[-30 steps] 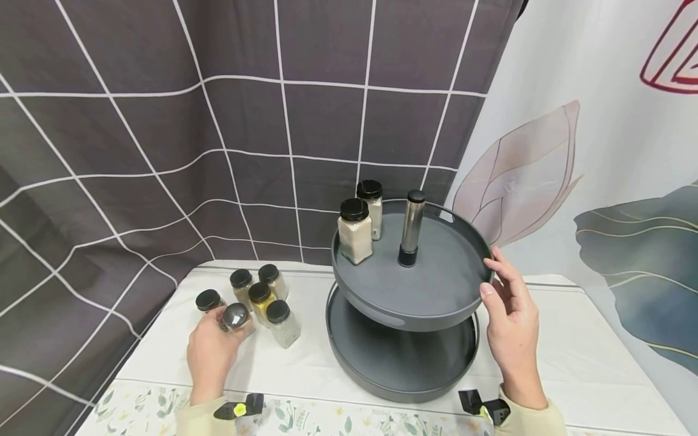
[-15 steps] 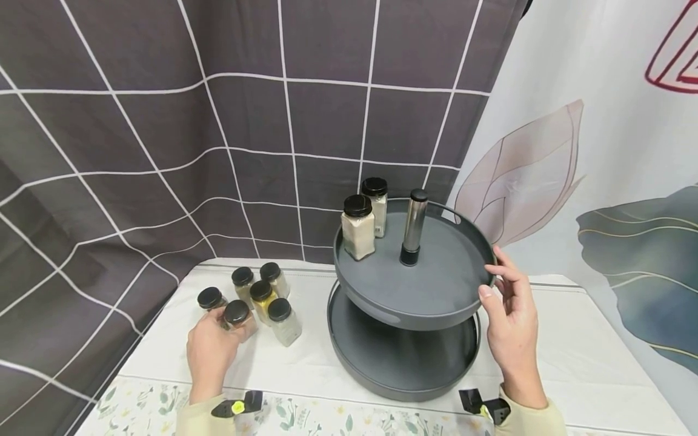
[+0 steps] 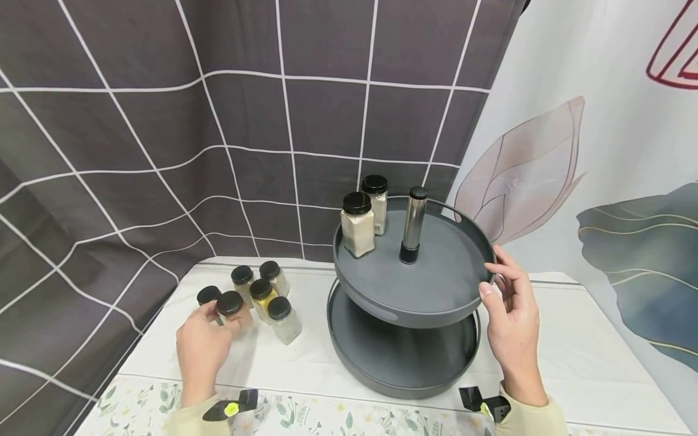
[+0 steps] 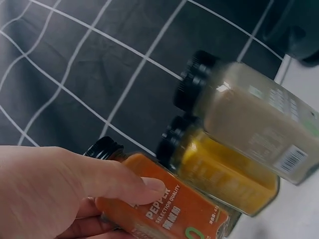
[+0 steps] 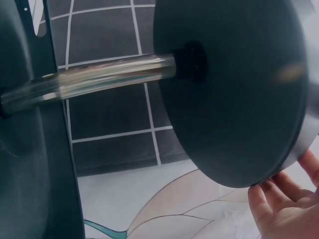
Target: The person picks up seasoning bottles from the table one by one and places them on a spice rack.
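Note:
My left hand (image 3: 202, 348) grips a black-lidded spice jar (image 3: 230, 304) at the left of the head view. In the left wrist view this pepper jar (image 4: 159, 199) holds orange-red powder, and the thumb lies across its label. Beside it stand a jar of yellow powder (image 4: 224, 169) and a jar of pale powder (image 4: 264, 119). My right hand (image 3: 511, 321) holds the rim of the grey upper tray (image 3: 436, 284) of a two-tier stand, thumb and fingers at the edge. Two jars of pale contents (image 3: 357, 233) stand on that tray, left of the metal post (image 3: 414, 224).
Several other black-lidded jars, one of them clear (image 3: 285, 324), are grouped on the white tabletop (image 3: 305, 369). Below the upper tray is the wider lower tray (image 3: 403, 387). A dark grid-patterned curtain (image 3: 245, 121) hangs close behind.
My left hand has shifted slightly left with the pepper jar, whose lid sits a little higher in the head view. My right hand has stayed at the tray rim.

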{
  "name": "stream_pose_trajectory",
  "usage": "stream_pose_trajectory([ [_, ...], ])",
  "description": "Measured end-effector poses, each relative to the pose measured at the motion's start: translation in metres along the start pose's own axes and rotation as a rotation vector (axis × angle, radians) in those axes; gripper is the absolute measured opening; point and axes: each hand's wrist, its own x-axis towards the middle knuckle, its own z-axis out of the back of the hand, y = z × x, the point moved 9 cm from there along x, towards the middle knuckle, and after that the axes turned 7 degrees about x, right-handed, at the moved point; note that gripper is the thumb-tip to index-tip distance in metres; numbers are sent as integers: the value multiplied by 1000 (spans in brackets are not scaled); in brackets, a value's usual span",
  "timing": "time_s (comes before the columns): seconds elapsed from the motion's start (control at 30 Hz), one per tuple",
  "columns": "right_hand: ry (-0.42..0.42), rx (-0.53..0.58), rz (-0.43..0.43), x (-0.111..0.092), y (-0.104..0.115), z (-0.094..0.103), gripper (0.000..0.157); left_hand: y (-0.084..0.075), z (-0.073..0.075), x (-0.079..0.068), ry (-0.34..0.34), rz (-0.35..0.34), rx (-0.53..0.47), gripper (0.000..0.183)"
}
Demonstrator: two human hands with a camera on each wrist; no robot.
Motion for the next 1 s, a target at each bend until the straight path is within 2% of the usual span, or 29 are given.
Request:
stream_pose_trajectory([
  [0.23,-10,-22,22,0,2,2,26,-5,14,-2,-33,40,-82,65],
  [0.4,-23,-6,42,0,3,4,25,-12,25,-6,-71,60,-133,61],
  [0.67,-27,9,55,-1,7,2,22,-24,40,-12,-120,31,-173,56],
  [1.0,-46,-22,59,1,11,3,20,-34,49,-16,-149,11,-237,52],
])
